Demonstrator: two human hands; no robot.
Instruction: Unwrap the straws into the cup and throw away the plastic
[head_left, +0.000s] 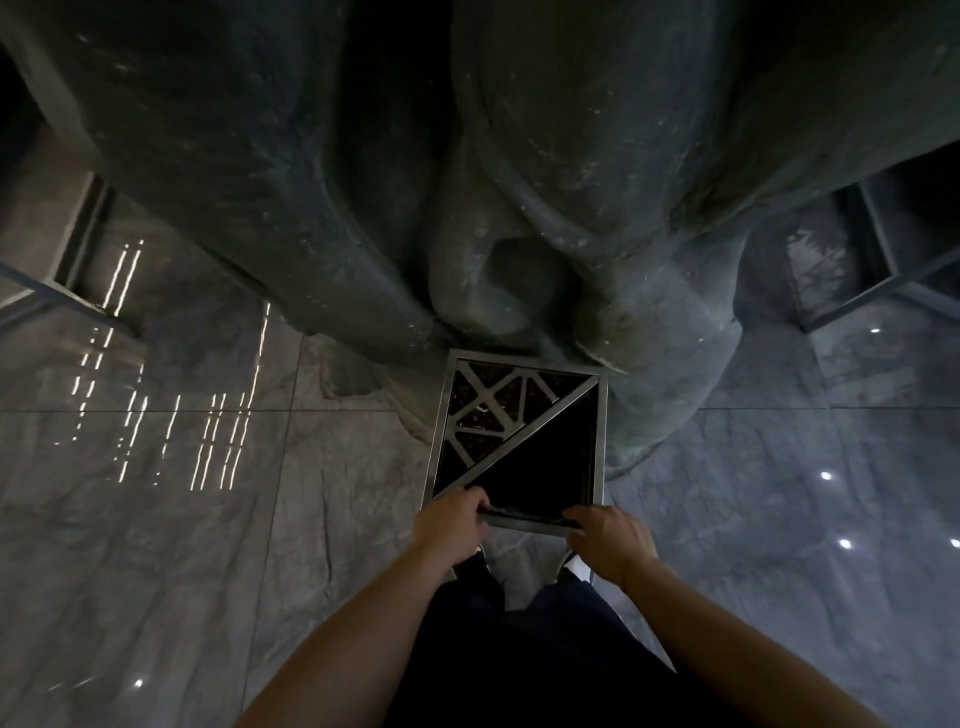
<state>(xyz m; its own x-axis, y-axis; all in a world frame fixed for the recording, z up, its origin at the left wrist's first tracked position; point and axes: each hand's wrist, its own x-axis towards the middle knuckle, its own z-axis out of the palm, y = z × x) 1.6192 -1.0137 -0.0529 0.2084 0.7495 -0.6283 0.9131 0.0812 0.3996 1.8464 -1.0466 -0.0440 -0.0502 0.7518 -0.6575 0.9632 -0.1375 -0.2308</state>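
Hands over a bin (514, 441) with a metal frame, seen from above. Left hand (451, 522) and right hand (605, 538) are both closed on 1 dark strip (524, 515), held level just above the bin's near rim; whether it is the plastic cannot be told. Judgement: carry it forward over the dark opening beyond the hands, then release both ends together. No straws or cup visible.

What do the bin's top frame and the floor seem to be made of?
Bin frame: probably brushed or polished metal, silvery with a dull sheen along thin straight bars. Floor: polished stone or stone-look tile, with grey veining, grout lines and mirror-like light reflections.
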